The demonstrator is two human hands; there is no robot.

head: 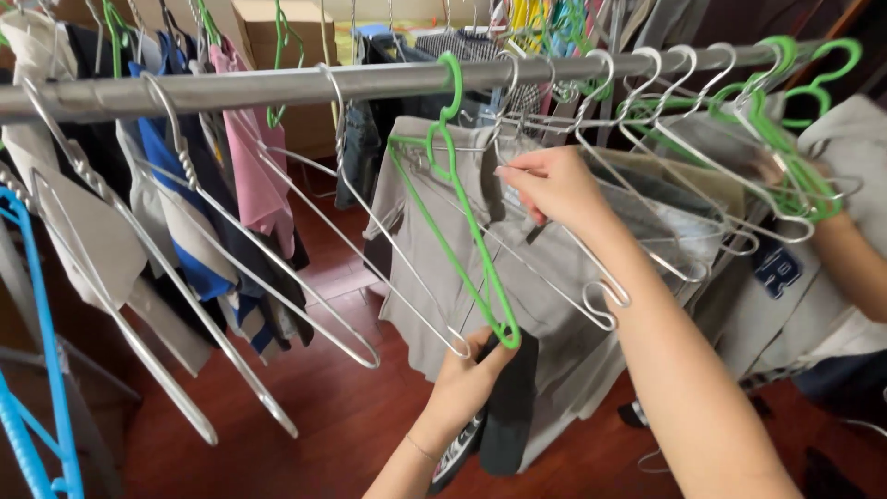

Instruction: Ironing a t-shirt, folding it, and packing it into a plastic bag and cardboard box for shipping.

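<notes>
The head camera looks down along a metal rail (277,85) crowded with hangers and clothes. Below the rail, near its middle, a green hanger (457,212) hooks over the bar, and the left hand (467,379) grips its lower corner, fingers closed around the plastic together with a dark garment (508,411) that dangles beneath. The right hand (554,189) is raised just under the rail, fingers pinched narrow on the collar of a grey shirt (443,259) and the wire hanger (591,277) it sits on.

As a judgement: the grey shirt is already hung below the rail, while the dark garment is not yet on the green hanger, whose frame shows bare. Whether the dark piece is a sock or something else is hard to tell, since most of it is hidden behind the hand.

The green hanger is thin bright plastic, tilted, its shoulder line running steeply down from the rail. Left of it hang empty wire hangers (277,277), swung sideways, and striped and pink clothes; right of it more green and wire hangers bunch under the rail
</notes>
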